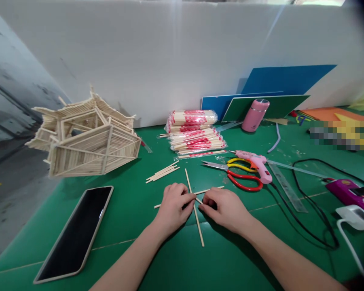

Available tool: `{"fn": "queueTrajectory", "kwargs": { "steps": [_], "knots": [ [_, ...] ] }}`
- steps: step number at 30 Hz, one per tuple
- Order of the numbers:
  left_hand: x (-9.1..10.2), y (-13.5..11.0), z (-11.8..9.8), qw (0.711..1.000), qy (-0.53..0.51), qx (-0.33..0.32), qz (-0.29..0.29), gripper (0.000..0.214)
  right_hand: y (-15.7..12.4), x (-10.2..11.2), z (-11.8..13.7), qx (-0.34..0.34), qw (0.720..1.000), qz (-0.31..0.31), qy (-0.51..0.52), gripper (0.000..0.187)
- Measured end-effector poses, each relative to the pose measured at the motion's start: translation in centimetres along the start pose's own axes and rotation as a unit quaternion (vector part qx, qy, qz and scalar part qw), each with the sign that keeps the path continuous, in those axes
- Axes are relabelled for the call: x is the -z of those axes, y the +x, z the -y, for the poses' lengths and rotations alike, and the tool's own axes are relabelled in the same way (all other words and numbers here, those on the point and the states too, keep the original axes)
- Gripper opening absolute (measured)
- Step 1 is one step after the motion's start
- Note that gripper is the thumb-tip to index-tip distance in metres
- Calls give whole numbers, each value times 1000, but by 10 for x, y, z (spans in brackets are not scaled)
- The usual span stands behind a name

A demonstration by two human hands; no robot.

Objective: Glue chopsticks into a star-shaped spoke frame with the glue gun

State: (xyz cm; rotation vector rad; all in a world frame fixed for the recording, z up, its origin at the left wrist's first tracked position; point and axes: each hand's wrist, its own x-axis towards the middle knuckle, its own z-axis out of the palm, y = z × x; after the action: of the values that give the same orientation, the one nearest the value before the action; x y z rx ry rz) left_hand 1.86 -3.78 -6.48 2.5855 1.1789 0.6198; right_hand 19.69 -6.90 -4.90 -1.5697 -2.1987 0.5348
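Two thin wooden sticks lie crossed on the green table; the upright one (198,226) runs toward me, and the crosswise one (212,190) passes partly under my left hand. My left hand (176,204) is closed over the crossing, thumb and forefinger pinching one end of a short stick piece (198,200). On the other end of that piece, the fingertips of my right hand (224,207) are closed. Fingers hide part of the crossing. Just beyond my left hand lie several loose sticks (162,173).
A stick-built model (106,149) stands back left, a phone (75,234) nearer. Behind my hands are bagged sticks (197,139). To the right lie red-and-yellow-handled scissors (244,186), a pink glue gun (255,159), a clear ruler (286,188) and a power strip (348,194); a pink bottle (255,117) stands behind.
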Motion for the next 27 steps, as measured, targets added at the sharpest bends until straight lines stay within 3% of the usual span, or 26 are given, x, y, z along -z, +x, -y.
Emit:
{"fn": "queueTrajectory", "kwargs": {
  "steps": [4,9,14,19,23,27],
  "knots": [
    [1,1,1,1000,0,-5,3,22,1,15,-13,-39,990,-75,114,26],
    [2,2,1,1000,-4,-3,12,24,3,28,-35,-85,971,-170,143,23],
    [3,2,2,1000,-5,-4,16,24,3,34,-65,-127,952,-265,92,19],
    [4,4,3,1000,-13,-12,13,23,-7,55,-86,-191,925,-328,10,20],
    [3,4,3,1000,-13,-15,15,24,-15,72,-91,-221,919,-323,-54,22],
    [3,3,3,1000,-4,-16,17,25,-16,71,-107,-247,925,-256,-133,31]
  ]
}}
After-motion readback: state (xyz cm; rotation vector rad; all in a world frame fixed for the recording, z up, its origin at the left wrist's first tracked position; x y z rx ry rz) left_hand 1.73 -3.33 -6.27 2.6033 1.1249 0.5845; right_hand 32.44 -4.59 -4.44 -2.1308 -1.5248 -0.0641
